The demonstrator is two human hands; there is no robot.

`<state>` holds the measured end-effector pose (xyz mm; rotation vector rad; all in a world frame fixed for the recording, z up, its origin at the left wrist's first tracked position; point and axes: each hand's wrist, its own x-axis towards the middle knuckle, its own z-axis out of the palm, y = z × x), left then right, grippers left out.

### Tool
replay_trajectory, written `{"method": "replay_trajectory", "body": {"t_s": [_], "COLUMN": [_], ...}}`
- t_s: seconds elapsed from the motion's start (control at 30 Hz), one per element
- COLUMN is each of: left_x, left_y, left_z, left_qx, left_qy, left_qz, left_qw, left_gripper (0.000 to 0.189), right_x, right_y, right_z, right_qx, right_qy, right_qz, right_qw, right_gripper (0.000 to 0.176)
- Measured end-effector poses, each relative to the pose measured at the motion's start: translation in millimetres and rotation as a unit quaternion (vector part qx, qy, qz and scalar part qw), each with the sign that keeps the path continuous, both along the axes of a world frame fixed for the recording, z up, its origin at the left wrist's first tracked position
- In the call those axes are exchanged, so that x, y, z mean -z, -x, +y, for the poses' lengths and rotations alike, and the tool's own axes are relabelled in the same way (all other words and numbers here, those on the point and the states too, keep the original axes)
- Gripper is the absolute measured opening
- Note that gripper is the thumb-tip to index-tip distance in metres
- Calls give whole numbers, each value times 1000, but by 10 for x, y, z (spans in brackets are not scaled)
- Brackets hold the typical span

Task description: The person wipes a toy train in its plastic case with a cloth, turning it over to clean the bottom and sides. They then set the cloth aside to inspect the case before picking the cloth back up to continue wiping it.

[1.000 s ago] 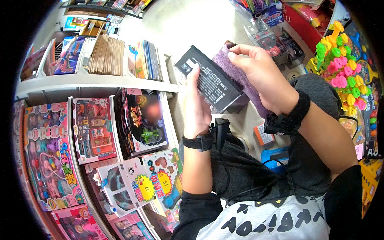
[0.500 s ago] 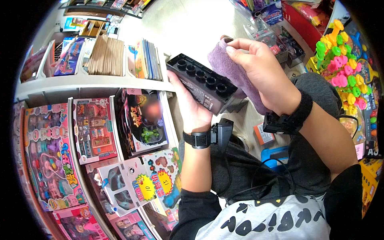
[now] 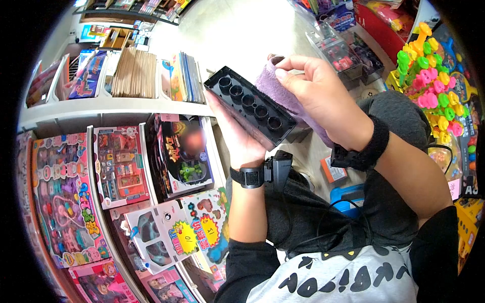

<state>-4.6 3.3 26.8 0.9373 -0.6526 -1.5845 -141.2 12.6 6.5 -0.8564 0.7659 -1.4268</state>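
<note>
A black rectangular box [image 3: 251,105] with a row of several round sockets along its upper face lies tilted in my left hand [image 3: 240,136]. That hand cradles it from below and the left side, with its fingers mostly hidden behind the box. My right hand [image 3: 316,91] pinches a purple cloth [image 3: 275,87] between thumb and fingers. The cloth hangs along the box's right edge and seems to touch it. A small brown piece shows at the cloth's top, too small to make out. Both wrists wear black straps with small devices.
To the left, a white shelf [image 3: 121,105] carries books and boxed toys [image 3: 121,166]. Colourful plastic toys [image 3: 434,76] crowd the right side. Near my legs on the floor are an orange-and-grey box [image 3: 333,170] and a blue item [image 3: 348,197]. Clear containers [image 3: 336,50] stand farther back.
The box has turned so its socketed face shows more fully toward me. My right hand and the cloth have shifted slightly left and down along the box.
</note>
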Motion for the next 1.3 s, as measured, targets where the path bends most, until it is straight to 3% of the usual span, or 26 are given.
{"method": "replay_trajectory", "body": {"t_s": [0.07, 0.33, 0.43, 0.67, 0.83, 0.93, 1.3], "left_x": [-18, -116, -101, 24, -29, 3, 127], "left_y": [22, 152, 80, -83, -31, -28, -21], "left_z": [12, 51, 32, -40, 14, 27, -38], "left_qx": [-9, -74, -36, 42, 71, 66, 15], "left_qy": [-7, -12, -26, -23, -19, 22, 116], "left_qz": [-4, -12, 25, -24, -42, -118, -201], "left_qw": [1000, 997, 999, 999, 996, 991, 973], "left_gripper": [59, 66, 66, 62, 60, 58, 37], "right_x": [15, -10, -29, -37, -15, -25, 44], "right_y": [-53, -5, 13, 62, 59, 76, 58], "right_z": [-4, 12, 25, 21, 1, 1, -49], "right_qx": [49, 26, 3, -23, 19, 28, 39], "right_qy": [16, 17, 0, -50, -9, -12, -51], "right_qz": [-18, 0, 16, 27, 25, 20, 47], "right_qw": [999, 1000, 1000, 998, 999, 999, 997], "right_gripper": [19, 16, 14, 14, 15, 15, 15]}}
